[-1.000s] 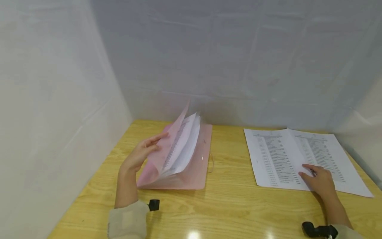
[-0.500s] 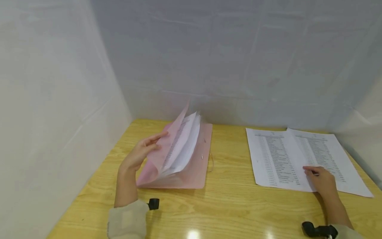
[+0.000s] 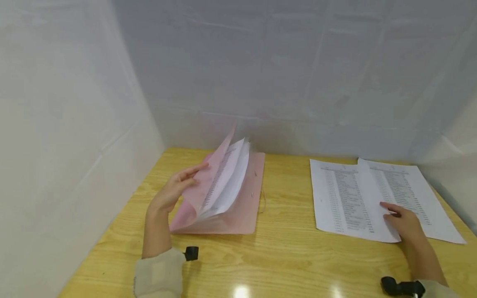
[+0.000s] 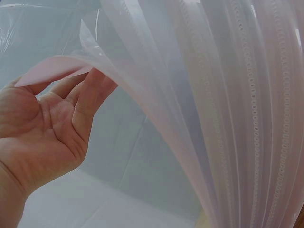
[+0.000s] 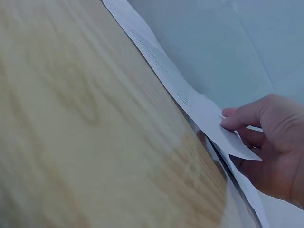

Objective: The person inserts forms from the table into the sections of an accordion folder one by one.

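Note:
On the left, a pink folder [image 3: 249,207] lies with its front cover raised and curled. My left hand [image 3: 168,196] holds that cover between thumb and fingers. Printed sheets and clear sleeves [image 4: 254,109] fan out inside it, their punched edges showing in the left wrist view. Two printed sheets lie at the right, the left sheet [image 3: 348,200] overlapping the right sheet [image 3: 434,207]. My right hand [image 3: 406,223] pinches the left sheet near its lower right corner; in the right wrist view that corner is lifted, thumb above and fingers beneath.
The wooden table [image 3: 287,256] reaches back to a pale sheet wall [image 3: 283,74], with another pale wall [image 3: 71,136] along the left. A thin loop of string [image 3: 264,202] sticks out from the folder's right edge.
My right hand has gone from touching the paper to pinching the left sheet's corner. That sheet has shifted slightly right over the other. The left hand and raised cover stay nearly still.

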`<state>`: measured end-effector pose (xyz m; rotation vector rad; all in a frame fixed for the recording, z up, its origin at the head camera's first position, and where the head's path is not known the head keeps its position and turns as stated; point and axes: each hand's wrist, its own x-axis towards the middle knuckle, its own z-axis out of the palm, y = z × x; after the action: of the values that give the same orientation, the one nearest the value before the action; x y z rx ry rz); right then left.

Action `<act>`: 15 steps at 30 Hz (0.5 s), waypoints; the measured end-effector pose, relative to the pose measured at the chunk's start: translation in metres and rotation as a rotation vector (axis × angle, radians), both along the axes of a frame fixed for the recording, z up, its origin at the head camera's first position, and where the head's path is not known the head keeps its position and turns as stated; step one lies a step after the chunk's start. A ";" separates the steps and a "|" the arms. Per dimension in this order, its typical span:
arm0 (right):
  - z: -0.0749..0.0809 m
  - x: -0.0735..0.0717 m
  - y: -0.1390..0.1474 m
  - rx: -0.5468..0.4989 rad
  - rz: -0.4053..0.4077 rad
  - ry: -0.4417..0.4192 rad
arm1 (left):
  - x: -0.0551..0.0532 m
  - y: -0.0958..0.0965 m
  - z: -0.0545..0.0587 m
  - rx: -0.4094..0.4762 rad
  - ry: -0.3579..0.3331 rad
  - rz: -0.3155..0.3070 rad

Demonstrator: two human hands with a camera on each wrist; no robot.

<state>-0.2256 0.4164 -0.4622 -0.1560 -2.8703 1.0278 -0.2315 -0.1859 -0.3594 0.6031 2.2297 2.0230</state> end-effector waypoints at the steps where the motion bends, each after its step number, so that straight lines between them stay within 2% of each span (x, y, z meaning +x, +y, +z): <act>1: 0.001 0.001 0.001 -0.039 0.004 -0.031 | 0.000 0.000 0.000 0.000 0.000 0.000; 4: 0.004 0.002 0.002 -0.123 0.022 -0.104 | 0.000 0.000 0.001 -0.001 -0.002 -0.002; 7: 0.006 0.004 0.002 -0.188 0.031 -0.136 | 0.000 0.001 0.001 -0.002 -0.003 -0.004; 15: 0.004 0.003 0.001 -0.318 0.048 -0.074 | 0.001 0.000 0.001 -0.006 -0.004 -0.003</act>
<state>-0.2228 0.4172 -0.4577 -0.1494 -2.7646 1.5133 -0.2307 -0.1855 -0.3583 0.6017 2.2307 2.0129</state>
